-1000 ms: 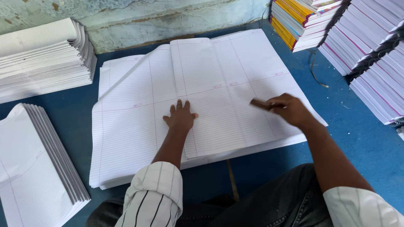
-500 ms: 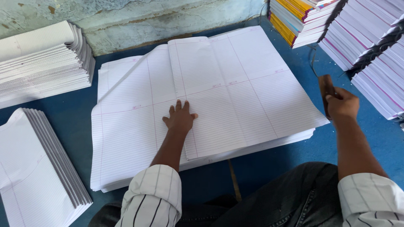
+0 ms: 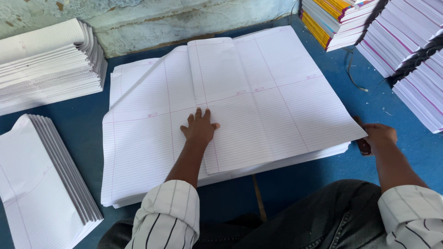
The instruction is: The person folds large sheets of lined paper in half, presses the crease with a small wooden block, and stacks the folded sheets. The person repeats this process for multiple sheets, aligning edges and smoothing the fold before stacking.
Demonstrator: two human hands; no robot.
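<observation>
**Hands on a stack of ruled sheets**

The left hand lies flat, fingers spread, pressing the top of the big stack of ruled sheets at the middle of the blue tabletop. The right hand is curled at the stack's right edge, gripping a small dark tool. Folded sheet piles sit far left; notebook stacks far right.

Your sheets white with fine grey lines and pink margins, your floor blue, your sleeves white with thin dark stripes, your trousers dark grey, book stack yellow-edged.
</observation>
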